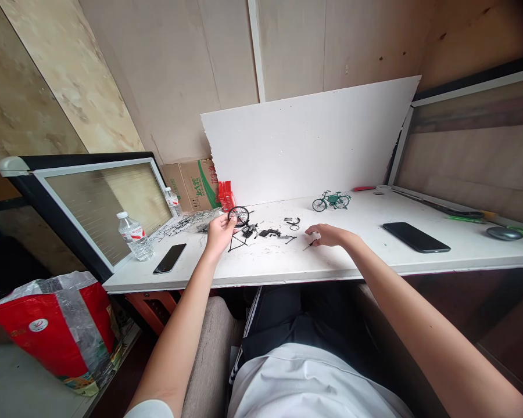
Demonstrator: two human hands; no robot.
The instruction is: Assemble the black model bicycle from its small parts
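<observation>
My left hand (pixel 218 233) pinches a small black spoked model bicycle wheel (pixel 238 216) upright above the tabletop. Below and beside it lie a thin black frame piece (pixel 237 241) and a cluster of black model parts (pixel 270 233). My right hand (pixel 326 234) is low over the table, its fingers closed around a small thin tool (pixel 308 246) with a dark tip; most of it is hidden by the fingers. Between the hands are small curved black parts (pixel 293 222). Behind my right hand stands an assembled green model bicycle (pixel 331 201).
On the white table (pixel 253 270) lie a phone (pixel 169 259) at left and a larger black phone (pixel 416 237) at right. A water bottle (pixel 136 237), black sprue frames (pixel 178 225) and a cardboard box (pixel 192 184) stand left. A white board (pixel 309 142) leans behind.
</observation>
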